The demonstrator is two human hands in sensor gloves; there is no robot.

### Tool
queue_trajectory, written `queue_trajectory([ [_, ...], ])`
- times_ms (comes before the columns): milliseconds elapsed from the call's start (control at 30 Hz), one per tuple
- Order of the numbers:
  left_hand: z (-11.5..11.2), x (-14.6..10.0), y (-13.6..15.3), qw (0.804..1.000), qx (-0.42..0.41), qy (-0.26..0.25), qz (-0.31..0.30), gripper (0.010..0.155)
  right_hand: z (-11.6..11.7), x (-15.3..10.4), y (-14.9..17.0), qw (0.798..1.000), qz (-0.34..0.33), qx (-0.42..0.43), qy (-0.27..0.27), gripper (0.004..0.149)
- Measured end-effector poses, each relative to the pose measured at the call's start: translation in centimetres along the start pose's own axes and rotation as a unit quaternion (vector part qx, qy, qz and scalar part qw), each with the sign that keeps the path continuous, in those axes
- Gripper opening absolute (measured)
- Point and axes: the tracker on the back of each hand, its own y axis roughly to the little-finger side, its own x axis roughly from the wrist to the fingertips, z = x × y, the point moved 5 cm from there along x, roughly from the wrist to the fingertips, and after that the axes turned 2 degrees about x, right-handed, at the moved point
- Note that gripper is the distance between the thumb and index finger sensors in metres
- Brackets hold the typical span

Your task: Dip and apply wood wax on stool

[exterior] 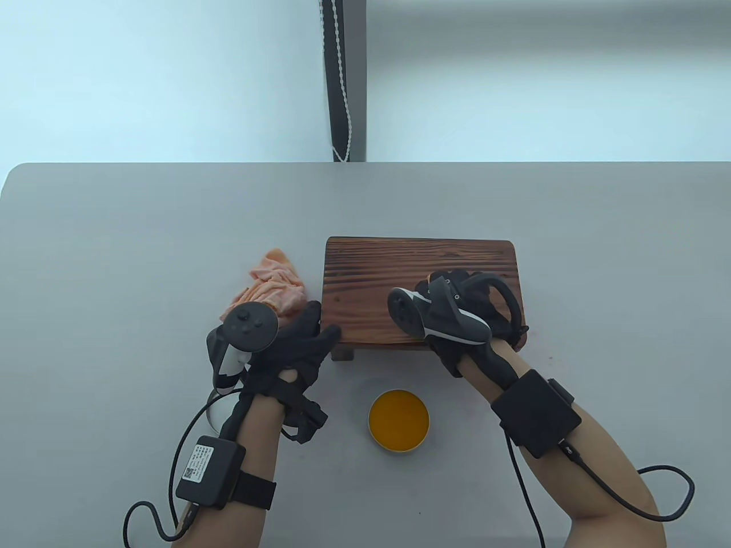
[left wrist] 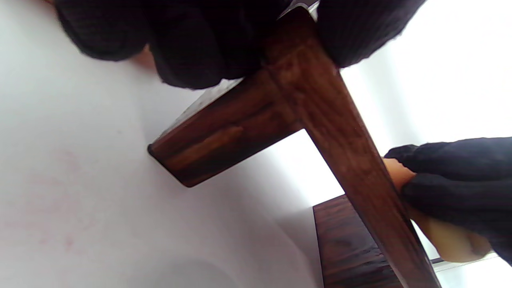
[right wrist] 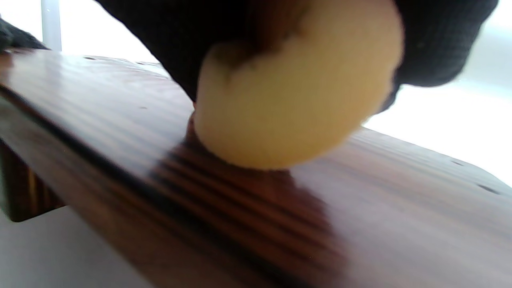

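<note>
The right hand [exterior: 474, 311] pinches a pale yellow sponge pad [right wrist: 292, 100], pressed against the top of the dark wooden stool [exterior: 377, 274]. The left hand [exterior: 297, 342] clasps the stool's near left corner, fingers curled round it. An open tin of orange wax [exterior: 398, 420] sits on the table [exterior: 114, 240] just before the stool; a peach cloth [exterior: 271, 282], perhaps crumpled, lies beside its left edge.

Sponge [right wrist: 292, 104] blurred, perhaps foam; right hand's fingers [right wrist: 436, 40] cropped.
</note>
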Motion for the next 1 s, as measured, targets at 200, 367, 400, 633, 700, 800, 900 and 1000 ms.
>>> queue_trajectory([
  [200, 0.0, 0.0, 0.0, 1.000, 0.003, -0.001, 0.000, 0.085, 0.5, 1.9, 1.8, 0.998, 0.046, 0.016, 0.026, 0.040],
  [367, 0.0, 0.0, 0.1, 1.000, -0.001, -0.002, 0.002, 0.084, 0.4, 0.7, 2.2, 0.999, 0.041, 0.015, -0.001, 0.041],
  [400, 0.0, 0.0, 0.0, 1.000, -0.002, -0.003, 0.002, 0.084, 0.4, 0.3, 1.9, 0.999, 0.032, 0.021, -0.007, 0.041],
  [633, 0.0, 0.0, 0.0, 1.000, 0.004, -0.003, 0.001, 0.084, 0.6, 1.5, 2.6, 0.998, 0.044, 0.036, 0.017, 0.040],
  [700, 0.0, 0.0, 0.0, 1.000, 0.003, 0.000, 0.002, 0.084, 0.7, 1.4, 2.9, 0.999, 0.046, 0.019, 0.011, 0.041],
  [800, 0.0, 0.0, 0.0, 1.000, 0.002, -0.001, 0.003, 0.084, 0.5, 0.2, 2.0, 1.000, 0.025, -0.008, -0.005, 0.041],
  [900, 0.0, -0.1, -0.2, 1.000, 0.008, -0.005, 0.002, 0.084, 0.2, -0.7, 1.1, 1.000, -0.003, 0.020, -0.001, 0.041],
  [1000, 0.1, 0.0, -0.2, 1.000, 0.011, -0.007, 0.000, 0.084, 0.4, 0.3, 2.0, 0.999, 0.021, 0.033, 0.018, 0.040],
])
